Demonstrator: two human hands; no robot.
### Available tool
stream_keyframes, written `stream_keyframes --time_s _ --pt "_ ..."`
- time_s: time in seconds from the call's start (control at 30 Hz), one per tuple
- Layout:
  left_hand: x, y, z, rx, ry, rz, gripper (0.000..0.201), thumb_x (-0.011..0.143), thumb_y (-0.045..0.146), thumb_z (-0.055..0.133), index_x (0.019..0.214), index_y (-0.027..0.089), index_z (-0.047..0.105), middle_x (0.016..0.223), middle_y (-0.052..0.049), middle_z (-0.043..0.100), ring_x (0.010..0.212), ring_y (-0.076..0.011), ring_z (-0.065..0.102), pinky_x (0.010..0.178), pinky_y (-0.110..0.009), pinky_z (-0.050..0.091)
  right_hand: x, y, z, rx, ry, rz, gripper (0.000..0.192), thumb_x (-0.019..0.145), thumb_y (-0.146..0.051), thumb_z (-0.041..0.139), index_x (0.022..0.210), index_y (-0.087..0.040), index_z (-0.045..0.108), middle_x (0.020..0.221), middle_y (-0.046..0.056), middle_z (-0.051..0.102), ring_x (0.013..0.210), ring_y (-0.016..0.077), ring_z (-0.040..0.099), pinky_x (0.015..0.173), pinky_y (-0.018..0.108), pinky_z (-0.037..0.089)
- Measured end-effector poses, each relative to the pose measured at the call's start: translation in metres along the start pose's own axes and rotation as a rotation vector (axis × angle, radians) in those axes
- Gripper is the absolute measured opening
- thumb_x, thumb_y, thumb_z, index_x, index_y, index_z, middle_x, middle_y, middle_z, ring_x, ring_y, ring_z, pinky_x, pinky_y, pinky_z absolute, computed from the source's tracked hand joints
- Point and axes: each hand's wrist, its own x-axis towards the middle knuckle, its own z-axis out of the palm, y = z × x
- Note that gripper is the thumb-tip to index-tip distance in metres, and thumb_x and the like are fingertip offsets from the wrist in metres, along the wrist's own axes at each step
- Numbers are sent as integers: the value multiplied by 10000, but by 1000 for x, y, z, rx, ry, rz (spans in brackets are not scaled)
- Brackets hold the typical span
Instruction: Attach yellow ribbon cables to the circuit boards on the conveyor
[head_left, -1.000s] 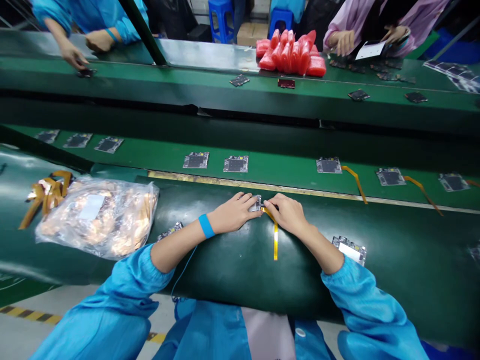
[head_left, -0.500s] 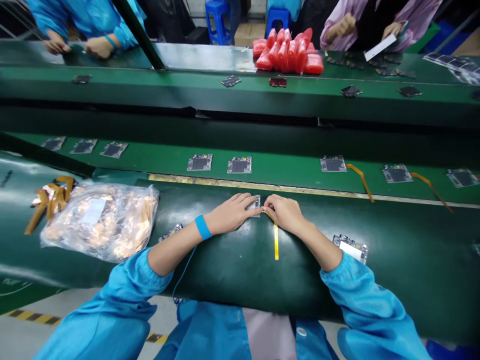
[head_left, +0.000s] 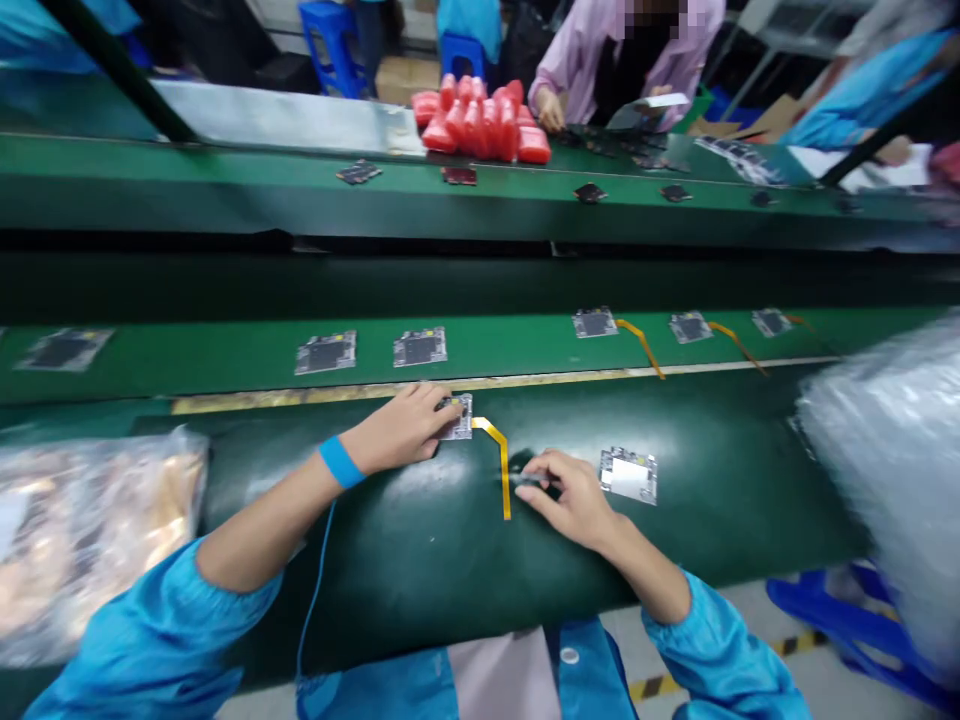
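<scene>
My left hand (head_left: 401, 430), with a blue wrist strap, presses its fingers on a small circuit board (head_left: 459, 418) lying on the dark green bench mat (head_left: 420, 560). A yellow flat cable (head_left: 500, 457) runs from that board down the mat. My right hand (head_left: 574, 495) lies lower, beside the cable's free end, fingers closed on a small dark tool (head_left: 534, 481). Just right of that hand lies a second circuit board (head_left: 629, 474) with a white patch.
A green conveyor belt (head_left: 510, 345) beyond the mat carries several boards, some with yellow cables. Clear plastic bags sit at left (head_left: 82, 530) and right (head_left: 892, 450). Red packets (head_left: 484, 120) lie on the far belt, where another person in pink works.
My right hand came off the board and moved down and right along the cable. My view swung to the right. The left hand stays on the board.
</scene>
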Motion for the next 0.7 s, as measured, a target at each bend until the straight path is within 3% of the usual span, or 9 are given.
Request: stream_keyframes --time_s 0.1,0.23,0.33,0.4,0.47,0.53,0.7 --pt "21 -5 -3 -3 21 33 449 886 147 605 1334 166 603 1266 -171 612 1119 -310 593 965 -435 475 -27 0 1 -18 26 -53 253 991 -439 643 934 -203 712 753 21 680 633 148 615 638 257 485" --pt "70 -2 -19 27 66 41 575 902 150 604 1470 140 514 1301 -197 604 1144 -328 596 972 -451 474 -52 2 9 -28 91 -54 242 1000 -402 638 890 -198 710 694 11 652 583 139 592 586 250 464" --pt "108 -3 -32 20 253 -134 683 917 146 613 1567 151 402 1502 -240 494 1322 -379 517 1067 -515 422 -61 3 17 -31 113 -48 230 994 -396 637 893 -202 709 669 4 638 555 140 589 551 252 458" --pt "119 -5 -38 31 313 -211 660 939 182 635 1559 143 414 1590 -256 415 1401 -402 459 1081 -535 416 -61 3 21 -42 108 -69 227 993 -395 636 893 -206 710 667 4 643 547 143 599 553 257 471" --pt "115 -5 -41 40 305 -228 534 965 214 629 1480 131 515 1568 -242 458 1401 -391 471 1058 -516 443 -61 4 25 -43 101 -97 222 992 -388 636 880 -211 711 659 5 646 542 149 612 548 254 486" --pt "94 -4 -40 35 271 -241 373 990 230 609 1351 135 624 1460 -203 571 1343 -350 532 1042 -486 464 -61 7 27 -32 106 -110 214 986 -382 645 863 -222 719 651 8 651 527 154 620 524 245 499" --pt "-2 0 -25 -8 246 -369 233 1037 261 541 1184 164 694 1147 -106 707 1118 -246 653 975 -389 523 -60 31 33 -4 129 -167 210 965 -415 675 873 -259 780 709 44 736 555 183 702 538 217 571"
